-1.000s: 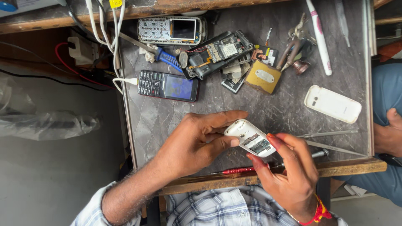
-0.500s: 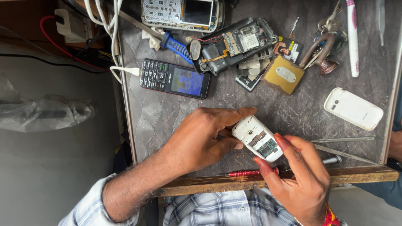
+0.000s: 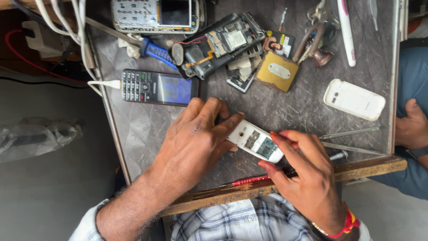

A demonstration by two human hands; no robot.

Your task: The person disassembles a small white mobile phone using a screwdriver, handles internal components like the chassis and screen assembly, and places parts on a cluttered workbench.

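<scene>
Grey, marble-patterned laminate covers the surface (image 3: 285, 107), edged along the near side by a worn wooden rim (image 3: 365, 167) that would stop small parts rolling off toward the person's lap.

Both hands meet near that front edge, close to the body, where fine work is easiest to steady. The left hand (image 3: 196, 138) lies palm-down, fingers spread and curled over one end of a small white phone (image 3: 255, 142), pinning it flat so it cannot slide. The right hand (image 3: 303, 172) grips the other end, thumb below and fingers above. The phone lies back up with its cover off, so the battery bay and a bluish label show.

Farther back, out of the working zone, sit things kept within reach. A dark keypad phone (image 3: 158, 87) lies beside the left edge, joined to a white cable (image 3: 104, 83), probably charging. Near it a gutted black handset (image 3: 223, 42) shows its board and wires. A white back cover (image 3: 354, 99) rests well apart at the right.

Smaller pieces: a gold square plate (image 3: 277, 71) leaning on other parts, a blue-handled tool (image 3: 156, 51), a red-handled screwdriver (image 3: 249, 180) lying just under the phone against the rim, and thin metal probes (image 3: 350, 132) beside the right hand.
</scene>
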